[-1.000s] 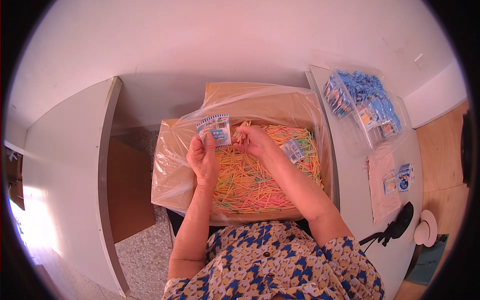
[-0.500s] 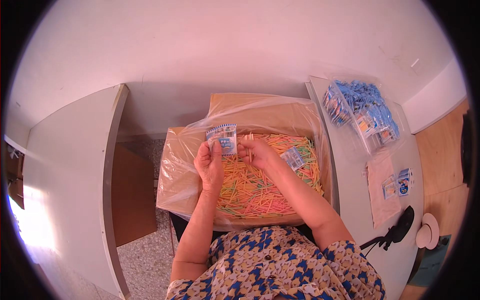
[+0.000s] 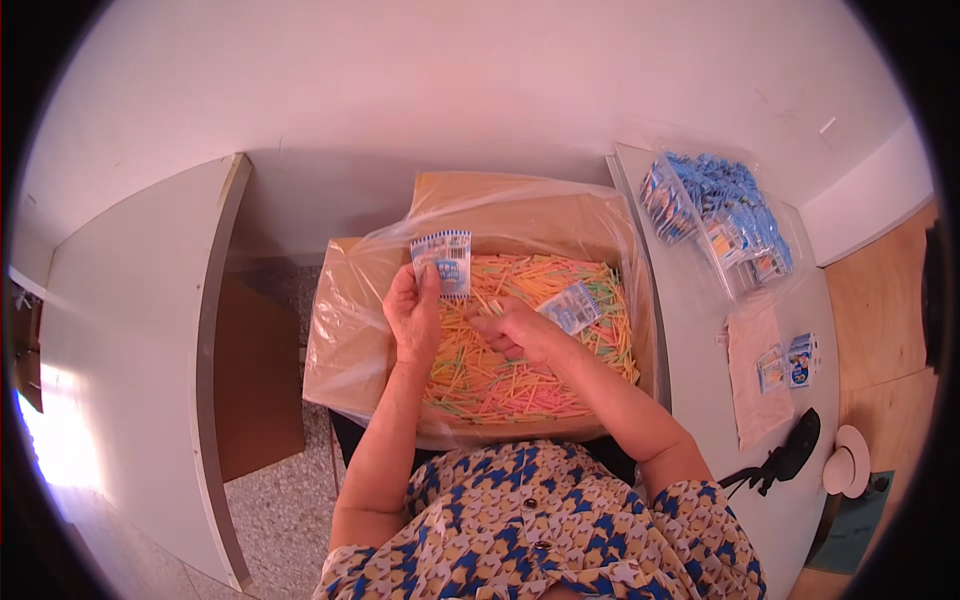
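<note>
- Right hand [image 3: 522, 328] has dropped lower beside the printed sachet [image 3: 457, 268]; I cannot tell whether its curled fingers hold anything.
- Left hand [image 3: 412, 312]: fingers clamped on the sachet, above pastel sticks [image 3: 510, 385] in the carton [image 3: 450, 200].
- Risk, I judge: slackened left grip drops sachet.

held packet [image 3: 455, 276]: blue print, barcode [image 3: 458, 253] | loose packet [image 3: 570, 308]: blue print | wording: unclear on both

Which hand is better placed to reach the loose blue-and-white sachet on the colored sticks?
Probably the right hand: it is close beside the loose sachet, whereas the left hand is farther off, pinching another sachet.
</note>
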The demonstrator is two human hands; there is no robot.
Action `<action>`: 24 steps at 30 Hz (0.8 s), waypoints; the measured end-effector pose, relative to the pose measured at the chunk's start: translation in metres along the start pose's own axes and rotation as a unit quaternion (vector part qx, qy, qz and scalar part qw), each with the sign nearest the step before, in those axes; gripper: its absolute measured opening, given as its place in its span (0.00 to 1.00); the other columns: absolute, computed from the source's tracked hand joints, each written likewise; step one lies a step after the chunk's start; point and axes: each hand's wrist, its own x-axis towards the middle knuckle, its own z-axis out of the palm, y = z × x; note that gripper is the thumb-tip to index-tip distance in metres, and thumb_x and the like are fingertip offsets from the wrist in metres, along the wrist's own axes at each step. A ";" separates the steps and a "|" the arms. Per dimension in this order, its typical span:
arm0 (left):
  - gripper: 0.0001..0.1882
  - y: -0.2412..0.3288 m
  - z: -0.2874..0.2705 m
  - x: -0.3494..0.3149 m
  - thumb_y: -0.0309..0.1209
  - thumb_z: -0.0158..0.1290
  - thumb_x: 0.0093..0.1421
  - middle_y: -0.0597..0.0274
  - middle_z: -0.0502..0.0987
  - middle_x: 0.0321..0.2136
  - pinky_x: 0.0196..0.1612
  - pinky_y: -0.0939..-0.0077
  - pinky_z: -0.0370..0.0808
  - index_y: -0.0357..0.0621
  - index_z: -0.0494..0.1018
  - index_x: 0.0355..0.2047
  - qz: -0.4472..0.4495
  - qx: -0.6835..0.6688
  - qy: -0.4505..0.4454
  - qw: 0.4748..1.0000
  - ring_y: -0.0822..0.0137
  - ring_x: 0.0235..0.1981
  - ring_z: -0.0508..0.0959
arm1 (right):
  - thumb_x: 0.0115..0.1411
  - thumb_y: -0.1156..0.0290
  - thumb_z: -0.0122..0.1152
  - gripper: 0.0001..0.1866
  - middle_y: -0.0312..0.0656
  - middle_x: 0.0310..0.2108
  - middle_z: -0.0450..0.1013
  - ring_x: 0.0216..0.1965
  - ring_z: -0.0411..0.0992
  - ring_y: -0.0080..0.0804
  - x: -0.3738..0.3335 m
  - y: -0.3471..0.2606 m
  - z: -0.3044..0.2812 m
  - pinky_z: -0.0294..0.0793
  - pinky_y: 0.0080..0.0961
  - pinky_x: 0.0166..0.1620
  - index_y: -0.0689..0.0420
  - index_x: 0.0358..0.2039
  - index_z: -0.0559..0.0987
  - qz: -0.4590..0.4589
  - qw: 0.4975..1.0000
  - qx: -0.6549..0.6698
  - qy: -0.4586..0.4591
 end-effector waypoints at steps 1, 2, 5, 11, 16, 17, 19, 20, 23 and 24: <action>0.07 0.000 -0.001 0.001 0.28 0.50 0.64 0.71 0.76 0.30 0.36 0.87 0.69 0.37 0.74 0.37 -0.005 0.002 0.001 1.000 0.83 0.31 0.70 | 0.58 0.66 0.59 0.13 0.26 0.16 0.60 0.12 0.50 0.14 -0.012 -0.001 0.007 0.47 0.14 0.16 0.54 0.42 0.72 0.004 1.000 0.003 0.000; 0.06 0.000 -0.001 0.003 0.28 0.50 0.64 0.71 0.76 0.31 0.37 0.86 0.69 0.38 0.74 0.37 -0.020 -0.013 -0.014 1.000 0.82 0.31 0.71 | 0.57 0.65 0.60 0.14 0.25 0.16 0.58 0.13 0.49 0.12 -0.023 -0.003 0.012 0.45 0.14 0.16 0.54 0.42 0.72 -0.035 0.996 -0.078 0.022; 0.07 0.007 -0.001 0.005 0.27 0.49 0.64 0.70 0.77 0.32 0.39 0.83 0.70 0.39 0.74 0.38 -0.104 -0.083 -0.068 0.989 0.81 0.33 0.73 | 0.58 0.59 0.61 0.14 0.25 0.14 0.56 0.12 0.49 0.12 -0.031 0.011 0.002 0.45 0.14 0.15 0.54 0.36 0.72 -0.062 0.990 -0.126 0.032; 0.10 0.010 0.008 -0.008 0.29 0.48 0.65 0.70 0.78 0.36 0.43 0.81 0.70 0.39 0.74 0.43 -0.148 -0.036 -0.205 0.967 0.80 0.37 0.74 | 0.60 0.52 0.57 0.20 0.28 0.14 0.59 0.11 0.53 0.16 -0.052 0.018 -0.028 0.48 0.16 0.13 0.51 0.21 0.66 -0.078 0.995 0.061 0.012; 0.10 0.014 0.033 -0.033 0.29 0.45 0.67 0.72 0.77 0.35 0.41 0.82 0.72 0.40 0.74 0.43 -0.158 0.057 -0.283 0.944 0.81 0.36 0.74 | 0.61 0.51 0.55 0.21 0.31 0.17 0.62 0.16 0.59 0.22 -0.067 0.008 -0.041 0.58 0.22 0.18 0.49 0.18 0.65 -0.170 0.940 0.263 0.136; 0.10 0.022 0.039 -0.035 0.29 0.45 0.67 0.72 0.77 0.35 0.41 0.82 0.72 0.40 0.74 0.43 -0.176 0.052 -0.295 0.938 0.81 0.36 0.74 | 0.60 0.50 0.56 0.21 0.32 0.18 0.63 0.19 0.61 0.23 -0.066 0.009 -0.048 0.61 0.23 0.23 0.49 0.18 0.66 -0.208 0.928 0.263 0.163; 0.10 0.021 0.052 -0.038 0.29 0.45 0.67 0.71 0.77 0.35 0.40 0.82 0.73 0.40 0.74 0.43 -0.195 0.044 -0.314 0.928 0.81 0.35 0.74 | 0.60 0.50 0.56 0.21 0.32 0.19 0.64 0.22 0.62 0.24 -0.068 0.016 -0.062 0.63 0.25 0.27 0.50 0.19 0.67 -0.249 0.911 0.263 0.198; 0.11 0.020 0.056 -0.037 0.29 0.45 0.67 0.70 0.78 0.35 0.40 0.82 0.73 0.40 0.74 0.44 -0.208 0.034 -0.301 0.930 0.81 0.34 0.75 | 0.60 0.49 0.56 0.21 0.33 0.20 0.65 0.23 0.63 0.23 -0.069 0.018 -0.064 0.63 0.24 0.29 0.51 0.19 0.68 -0.271 0.911 0.224 0.216; 0.11 0.004 0.061 -0.033 0.29 0.45 0.67 0.69 0.78 0.34 0.40 0.82 0.73 0.39 0.74 0.44 -0.209 0.032 -0.300 0.930 0.80 0.34 0.75 | 0.61 0.51 0.55 0.21 0.32 0.20 0.65 0.21 0.62 0.20 -0.077 0.020 -0.072 0.62 0.21 0.28 0.51 0.19 0.68 -0.295 0.911 0.148 0.248; 0.12 -0.005 0.060 -0.032 0.30 0.45 0.67 0.68 0.78 0.34 0.40 0.82 0.73 0.39 0.74 0.45 -0.196 0.042 -0.308 0.930 0.80 0.34 0.75 | 0.62 0.52 0.53 0.21 0.31 0.19 0.65 0.19 0.61 0.19 -0.081 0.018 -0.073 0.61 0.18 0.24 0.50 0.18 0.67 -0.296 0.913 0.111 0.258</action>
